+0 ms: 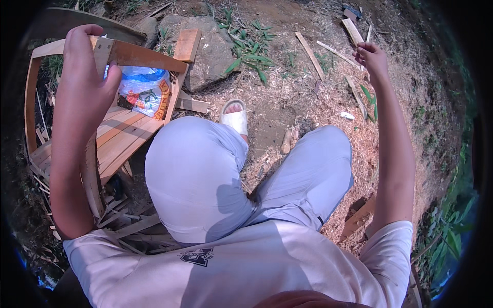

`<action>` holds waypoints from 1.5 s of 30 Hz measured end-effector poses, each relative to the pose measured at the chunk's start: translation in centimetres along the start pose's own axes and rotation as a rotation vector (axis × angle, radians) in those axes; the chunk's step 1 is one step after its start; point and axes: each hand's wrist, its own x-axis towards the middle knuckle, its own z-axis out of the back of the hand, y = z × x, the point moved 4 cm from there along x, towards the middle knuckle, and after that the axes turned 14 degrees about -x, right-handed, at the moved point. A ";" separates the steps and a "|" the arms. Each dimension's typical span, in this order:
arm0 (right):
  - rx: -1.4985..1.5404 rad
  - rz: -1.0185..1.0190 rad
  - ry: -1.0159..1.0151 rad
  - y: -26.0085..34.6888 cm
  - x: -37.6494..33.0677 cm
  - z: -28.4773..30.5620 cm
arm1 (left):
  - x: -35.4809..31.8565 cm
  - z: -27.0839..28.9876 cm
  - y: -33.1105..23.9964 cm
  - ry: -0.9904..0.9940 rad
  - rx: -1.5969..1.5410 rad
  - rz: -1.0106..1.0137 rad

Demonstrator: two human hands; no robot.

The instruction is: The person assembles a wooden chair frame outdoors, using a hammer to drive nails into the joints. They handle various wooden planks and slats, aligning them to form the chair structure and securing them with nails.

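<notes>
My left hand (84,72) is closed around the top of a wooden post (102,54) at the corner of a slatted wooden bench (128,138). A rail of the bench runs right from that post. On the slats, beside my fingers, rests a white and blue plastic bag (146,92) with coloured print. My right hand (371,56) is raised out to the right, its fingers pinched together. Just beyond those fingertips shows a pale wooden piece (353,32). Whether the fingers hold it or something thinner cannot be made out.
A wooden block (187,45) sits on a large rock (205,56) ahead. Wood strips (309,55) and shavings litter the ground to the right. Scrap wood (136,226) is heaped beside the bench at lower left. Green plants (251,54) grow near the rock.
</notes>
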 end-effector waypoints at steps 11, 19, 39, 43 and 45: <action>-0.143 -0.070 0.010 -8.9 10.3 7.4 | 1.4 0.4 0.0 0.029 -0.062 0.030; -0.229 -0.319 0.122 -4.7 7.6 14.7 | 1.6 1.4 0.4 0.166 -0.367 0.409; -0.386 0.210 0.935 29.7 7.7 -14.0 | 1.7 1.2 0.7 0.100 -0.310 0.505; -0.383 0.571 1.185 36.3 0.3 -21.4 | 2.0 1.8 0.2 0.098 -0.304 0.590; -0.409 0.710 1.293 38.0 -3.9 -24.1 | 1.9 1.8 -0.2 0.064 -0.253 0.630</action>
